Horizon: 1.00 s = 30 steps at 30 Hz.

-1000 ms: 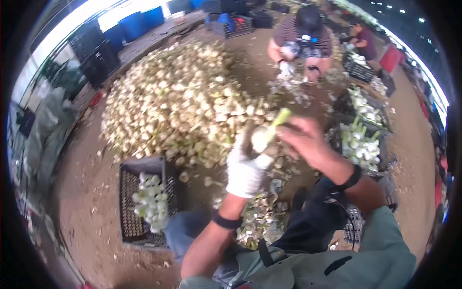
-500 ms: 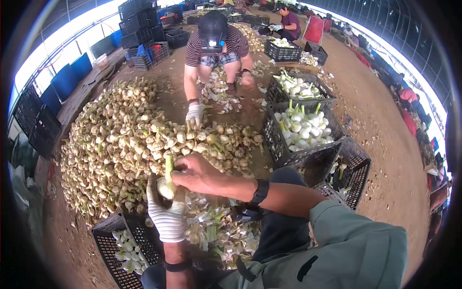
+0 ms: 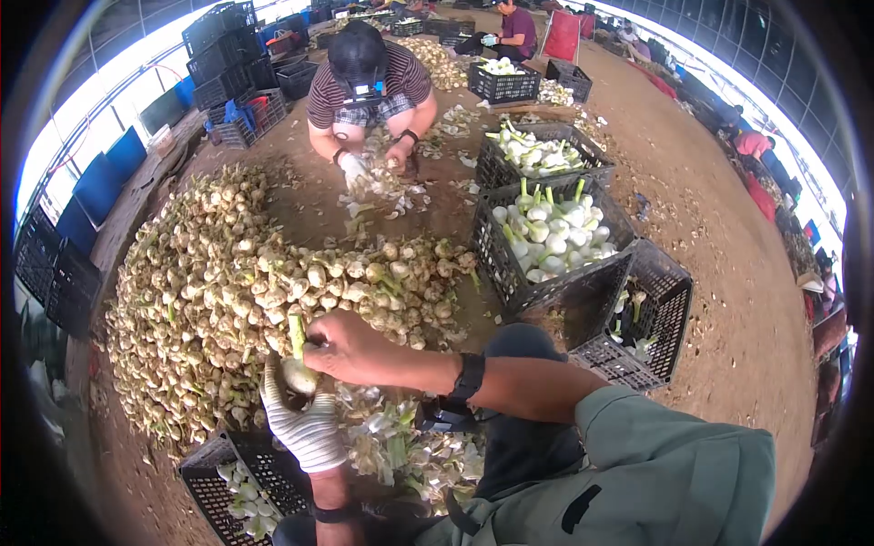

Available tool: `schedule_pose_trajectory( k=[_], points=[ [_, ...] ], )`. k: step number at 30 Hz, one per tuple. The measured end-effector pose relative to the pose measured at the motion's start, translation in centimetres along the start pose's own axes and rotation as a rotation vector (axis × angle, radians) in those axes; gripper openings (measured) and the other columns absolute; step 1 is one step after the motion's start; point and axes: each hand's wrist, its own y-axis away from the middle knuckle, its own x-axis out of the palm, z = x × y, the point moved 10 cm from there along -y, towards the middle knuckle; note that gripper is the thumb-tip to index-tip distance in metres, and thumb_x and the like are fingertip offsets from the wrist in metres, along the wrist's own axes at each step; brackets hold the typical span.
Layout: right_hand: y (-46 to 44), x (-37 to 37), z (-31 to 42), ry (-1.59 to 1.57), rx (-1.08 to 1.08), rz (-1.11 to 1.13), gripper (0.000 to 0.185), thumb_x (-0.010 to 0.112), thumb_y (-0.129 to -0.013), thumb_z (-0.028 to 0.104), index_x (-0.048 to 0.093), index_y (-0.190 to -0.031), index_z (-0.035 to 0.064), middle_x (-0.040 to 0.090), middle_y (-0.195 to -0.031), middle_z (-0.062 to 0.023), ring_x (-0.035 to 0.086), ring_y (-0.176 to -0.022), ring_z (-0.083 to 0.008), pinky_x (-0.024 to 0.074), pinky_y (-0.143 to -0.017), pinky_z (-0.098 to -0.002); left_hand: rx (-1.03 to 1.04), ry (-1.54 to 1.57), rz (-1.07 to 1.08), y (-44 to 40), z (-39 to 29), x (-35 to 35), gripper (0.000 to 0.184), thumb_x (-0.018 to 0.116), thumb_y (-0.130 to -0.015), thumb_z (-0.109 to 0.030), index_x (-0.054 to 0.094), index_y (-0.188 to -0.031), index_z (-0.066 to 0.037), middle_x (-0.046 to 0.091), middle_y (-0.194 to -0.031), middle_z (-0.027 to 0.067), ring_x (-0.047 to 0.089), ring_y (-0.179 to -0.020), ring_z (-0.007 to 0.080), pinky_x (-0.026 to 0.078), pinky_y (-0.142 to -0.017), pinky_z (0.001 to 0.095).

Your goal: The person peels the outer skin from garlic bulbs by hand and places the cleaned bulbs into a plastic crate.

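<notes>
A white garlic bulb (image 3: 299, 375) with a thick green stem stands upright in my left hand (image 3: 308, 428), whose striped, soiled glove is wrapped round it from below. Bare and curled in a pinch, my right hand (image 3: 350, 350) touches the bulb's right side just below the stem. What its fingertips pinch is hidden. Beneath both hands lies a litter of peeled skins and leaf scraps (image 3: 414, 450). The large heap of unpeeled garlic (image 3: 209, 300) spreads just beyond and to the left of my hands.
A black crate (image 3: 205, 487) with cleaned bulbs stands at lower left. Crates of white garlic (image 3: 555, 291) line the right side, beside a tipped crate (image 3: 669, 309) with a few stems. A co-worker (image 3: 369, 100) crouches across the heap; another person (image 3: 514, 36) sits farther back.
The co-worker's gloved hand has drawn back from the heap and now meets their other hand. My view has shifted slightly. My hands keep the same bulb.
</notes>
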Motion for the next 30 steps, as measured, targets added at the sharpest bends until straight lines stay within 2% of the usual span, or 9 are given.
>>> schedule_pose_trajectory(
  k=[10,14,17,19,20,22,23,27,30],
  points=[
    [0.4,1.4,-0.3,0.011,0.011,-0.060,0.023,0.063,-0.087,0.015,0.056,-0.070,0.0004,0.053,-0.061,-0.0071,0.047,-0.051,-0.0160,0.0424,-0.048,-0.0324,0.193,-0.270,-0.060,0.8,-3.0,-0.5,0.073,0.076,-0.068,0.009,0.049,-0.135,-0.006,0.056,-0.126,0.0065,0.058,-0.098,0.0139,0.054,-0.080,0.0248],
    [0.5,1.5,0.0,0.090,-0.009,-0.075,0.020,0.062,-0.089,0.015,0.059,-0.076,-0.0002,0.055,-0.064,-0.0076,0.049,-0.053,-0.0161,0.0453,-0.050,-0.0312,0.138,-0.136,-0.070,0.8,-2.3,-0.9,0.072,0.077,-0.068,0.009,0.050,-0.133,-0.004,0.058,-0.120,0.0070,0.059,-0.098,0.0153,0.053,-0.082,0.0260],
    [0.1,2.2,-1.8,-0.019,0.087,-0.057,0.015,0.061,-0.090,0.013,0.061,-0.084,-0.0002,0.054,-0.065,-0.0064,0.050,-0.055,-0.0167,0.0472,-0.052,-0.0311,-0.097,0.233,-0.001,0.6,-0.3,-1.0,0.062,0.078,-0.077,-0.020,0.051,-0.130,-0.004,0.062,-0.105,0.0063,0.061,-0.086,0.0144,0.053,-0.068,0.0241],
    [0.0,1.9,0.3,-0.036,-0.267,-0.084,0.021,0.061,-0.085,0.017,0.055,-0.072,0.0012,0.055,-0.063,-0.0082,0.050,-0.048,-0.0148,0.0403,-0.042,-0.0300,-0.416,0.484,0.176,1.1,0.9,-0.2,0.068,0.066,-0.082,-0.055,0.053,-0.125,-0.004,0.063,-0.095,0.0050,0.059,-0.072,0.0127,0.047,-0.051,0.0227],
    [0.4,1.3,1.6,-0.035,-0.266,-0.085,0.021,0.061,-0.085,0.017,0.055,-0.072,0.0012,0.055,-0.063,-0.0082,0.050,-0.048,-0.0148,0.0403,-0.042,-0.0300,-0.447,0.624,0.188,1.2,0.6,0.2,0.068,0.060,-0.084,-0.059,0.054,-0.124,-0.003,0.063,-0.092,0.0041,0.059,-0.070,0.0142,0.049,-0.053,0.0268],
    [0.9,2.7,-0.2,-0.195,0.166,0.161,0.023,0.057,-0.092,0.024,0.060,-0.090,0.0017,0.055,-0.066,-0.0033,0.047,-0.052,-0.0128,0.0438,-0.048,-0.0277,-0.478,0.674,0.234,1.5,0.6,0.1,0.068,0.059,-0.085,-0.059,0.053,-0.124,-0.004,0.062,-0.099,0.0062,0.061,-0.080,0.0178,0.051,-0.066,0.0312],
    [1.0,3.5,-1.5,-0.246,0.230,0.208,0.029,0.053,-0.093,0.029,0.061,-0.096,0.0010,0.061,-0.073,-0.0044,0.046,-0.050,-0.0104,0.0412,-0.046,-0.0269,-0.480,0.674,0.233,1.6,0.6,0.3,0.068,0.059,-0.085,-0.059,0.053,-0.124,-0.004,0.062,-0.099,0.0062,0.061,-0.080,0.0178,0.051,-0.066,0.0312],
    [0.5,3.7,-0.1,-0.502,0.053,0.192,0.036,0.053,-0.096,0.033,0.060,-0.105,-0.0011,0.063,-0.080,-0.0050,0.046,-0.049,-0.0097,0.0398,-0.044,-0.0273,-0.443,0.607,0.103,1.2,1.3,-0.8,0.067,0.057,-0.086,-0.059,0.053,-0.125,-0.004,0.059,-0.112,0.0100,0.058,-0.100,0.0217,0.049,-0.084,0.0351],
    [0.8,6.1,-1.9,-0.823,0.177,0.251,0.060,0.056,-0.095,0.043,0.050,-0.121,-0.0107,0.065,-0.114,-0.0174,0.063,-0.093,-0.0179,0.0511,-0.080,-0.0273,-0.405,0.626,0.127,0.9,1.9,-0.2,0.069,0.056,-0.087,-0.060,0.052,-0.126,-0.003,0.058,-0.116,0.0100,0.057,-0.103,0.0212,0.048,-0.088,0.0367]
  ],
)
